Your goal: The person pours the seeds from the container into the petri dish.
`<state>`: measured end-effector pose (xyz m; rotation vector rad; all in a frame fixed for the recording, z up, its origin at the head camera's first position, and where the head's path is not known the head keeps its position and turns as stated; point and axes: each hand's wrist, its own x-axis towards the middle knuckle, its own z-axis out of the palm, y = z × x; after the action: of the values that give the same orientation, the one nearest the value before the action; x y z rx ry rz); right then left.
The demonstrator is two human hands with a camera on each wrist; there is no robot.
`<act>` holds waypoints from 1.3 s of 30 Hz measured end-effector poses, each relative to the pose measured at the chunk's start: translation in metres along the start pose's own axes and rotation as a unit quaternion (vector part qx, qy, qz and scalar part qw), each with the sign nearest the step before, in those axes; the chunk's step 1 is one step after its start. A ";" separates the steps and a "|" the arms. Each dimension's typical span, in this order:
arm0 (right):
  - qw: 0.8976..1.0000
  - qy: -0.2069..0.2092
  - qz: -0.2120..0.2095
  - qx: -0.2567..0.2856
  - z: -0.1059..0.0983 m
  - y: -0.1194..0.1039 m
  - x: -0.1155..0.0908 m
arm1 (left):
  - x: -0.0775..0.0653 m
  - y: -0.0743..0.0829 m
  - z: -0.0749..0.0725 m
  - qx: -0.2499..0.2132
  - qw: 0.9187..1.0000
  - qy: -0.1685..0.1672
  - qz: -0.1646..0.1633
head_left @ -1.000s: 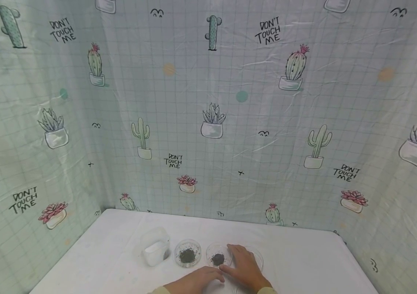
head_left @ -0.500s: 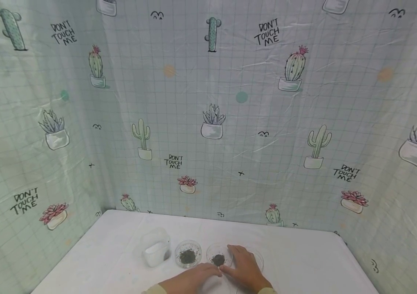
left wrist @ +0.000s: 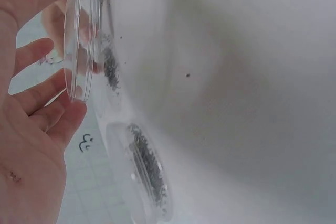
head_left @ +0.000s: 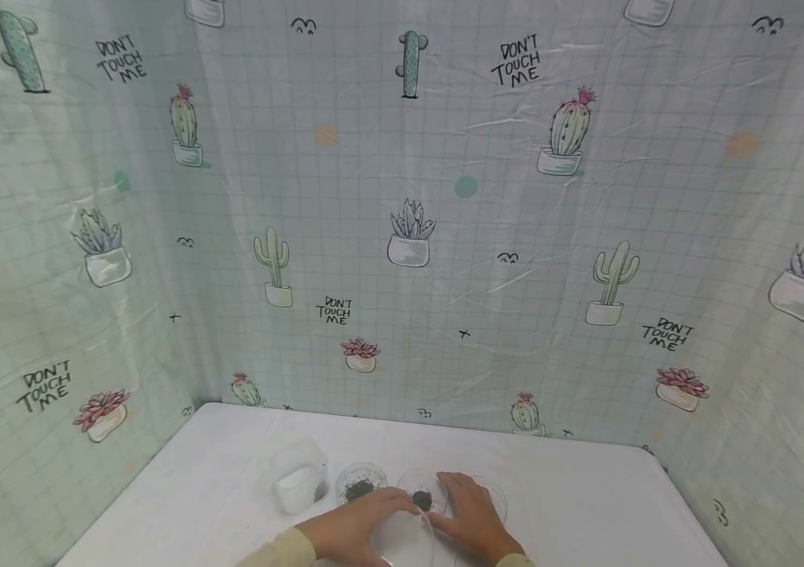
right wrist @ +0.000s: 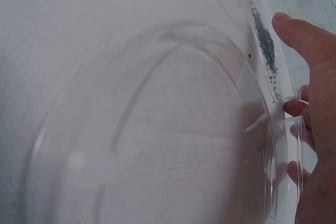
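Observation:
My left hand (head_left: 355,526) grips a clear petri dish (head_left: 405,542) by its edge. In the left wrist view the thumb is on one side of this petri dish (left wrist: 80,51), the fingers on the other, and it stands on edge in that picture. My right hand (head_left: 471,518) has its thumb and fingertips at the rim of a second petri dish (head_left: 412,480), which holds a small heap of dark granules (head_left: 422,500). The right wrist view shows the thumb (right wrist: 302,35) beside the granules and the fingers curled behind the dish's edge.
Left of the hands, another petri dish (head_left: 362,470) with dark granules is partly covered by my left hand. A translucent container (head_left: 300,480) with something white stands farther left. More clear dishes (right wrist: 173,129) lie under and beside my right hand. A cactus-print curtain (head_left: 416,315) surrounds the white table (head_left: 586,504).
My left hand has moved left and taken the clear dish by its edge, tilting it up; it now covers part of the left granule dish. The right hand has stayed in place.

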<state>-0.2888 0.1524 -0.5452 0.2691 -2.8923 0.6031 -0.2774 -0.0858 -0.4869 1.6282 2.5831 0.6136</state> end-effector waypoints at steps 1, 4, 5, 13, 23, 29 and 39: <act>1.000 -0.001 -0.001 0.002 -0.001 0.000 0.000 | 0.001 0.000 -0.001 0.003 1.000 0.006 0.005; 1.000 -0.009 0.000 0.014 -0.003 -0.001 -0.001 | 0.002 -0.001 -0.003 0.005 1.000 0.018 0.008; 1.000 -0.012 0.000 0.017 -0.004 0.000 -0.001 | 0.003 -0.001 -0.003 0.009 1.000 0.021 0.004; 0.999 -0.016 -0.004 0.034 -0.003 0.003 0.000 | 0.007 -0.003 -0.003 0.044 0.997 0.035 -0.046; 0.999 -0.017 -0.003 0.033 -0.008 -0.002 -0.001 | 0.015 -0.003 0.002 0.058 0.988 0.050 -0.137; 0.999 -0.016 0.003 0.049 -0.013 -0.003 0.000 | 0.020 -0.003 0.005 0.065 0.984 0.073 -0.150; 1.000 -0.002 -0.009 0.023 -0.018 0.006 0.000 | 0.029 -0.002 0.007 0.082 0.980 0.093 -0.153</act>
<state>-0.2872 0.1649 -0.5311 0.3021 -2.8793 0.6681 -0.2904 -0.0585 -0.4889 1.2166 3.0087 0.5678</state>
